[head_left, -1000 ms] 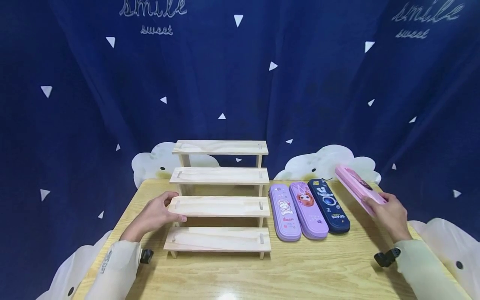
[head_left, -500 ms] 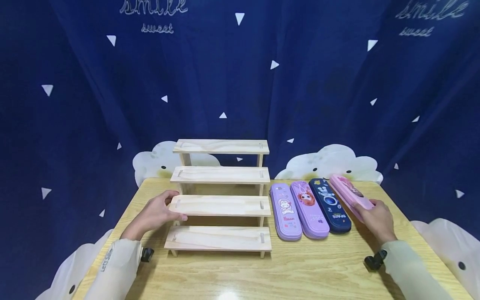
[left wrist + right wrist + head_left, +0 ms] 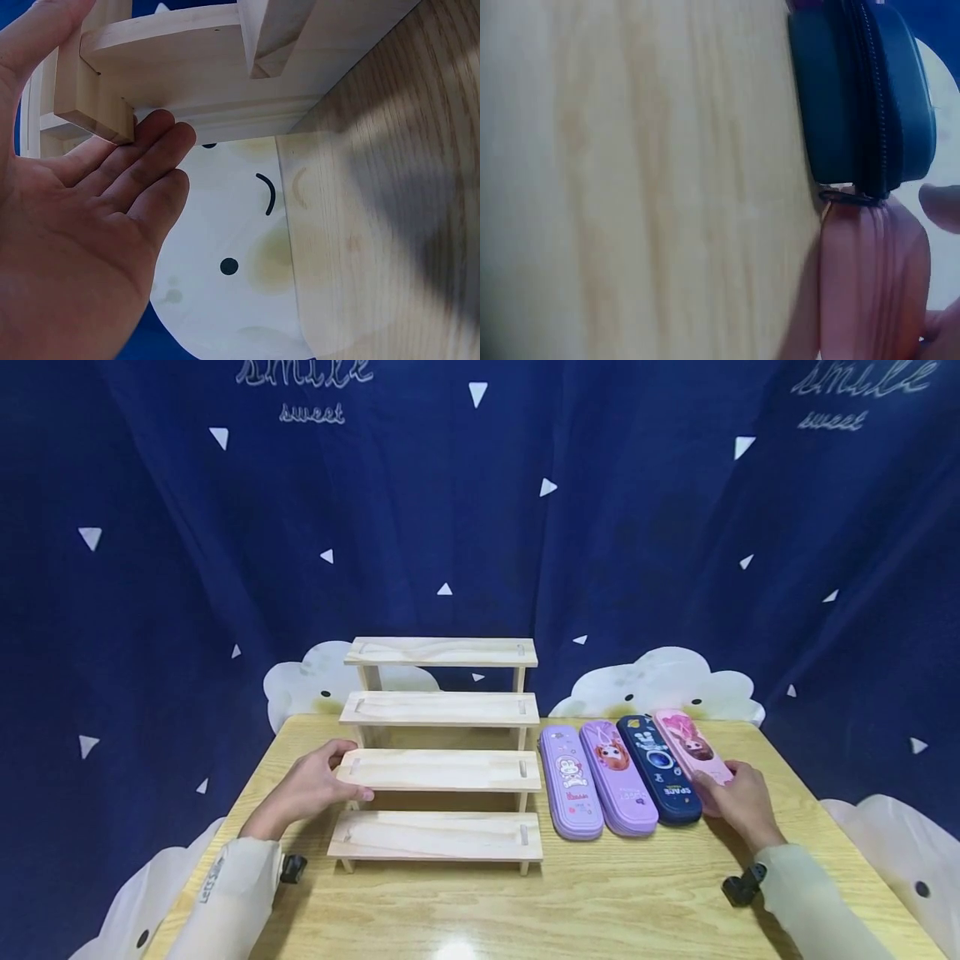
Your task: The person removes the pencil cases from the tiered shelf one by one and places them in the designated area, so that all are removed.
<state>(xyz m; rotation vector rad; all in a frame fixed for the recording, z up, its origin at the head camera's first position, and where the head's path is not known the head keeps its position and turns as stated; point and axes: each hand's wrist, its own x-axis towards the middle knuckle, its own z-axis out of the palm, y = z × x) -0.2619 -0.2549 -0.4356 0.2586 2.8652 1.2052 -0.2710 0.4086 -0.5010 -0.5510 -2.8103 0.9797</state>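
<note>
A four-tier wooden display rack [image 3: 435, 835] stands left of the table's middle. My left hand [image 3: 311, 785] grips the left end of its second-lowest board, thumb at the front edge. In the left wrist view the fingers [image 3: 154, 165] reach along the rack's wooden side. My right hand [image 3: 742, 802] holds the near end of a pink pencil case [image 3: 684, 739] with a cartoon girl on its lid. That case lies against a navy space-themed pencil case [image 3: 660, 768]; in the right wrist view the pink case [image 3: 862, 277] sits end to side with the navy one [image 3: 832, 97].
Two lilac pencil cases lie left of the navy one: one with a red-haired girl [image 3: 618, 768], one with a white character [image 3: 572, 785] close beside the rack. Behind the wooden table [image 3: 600, 902] hangs a dark blue curtain [image 3: 480, 527] with cloud shapes.
My right hand has brought the pink pencil case down and leftward, from a tilted position at the right to beside the navy case. The left hand stays on the rack.
</note>
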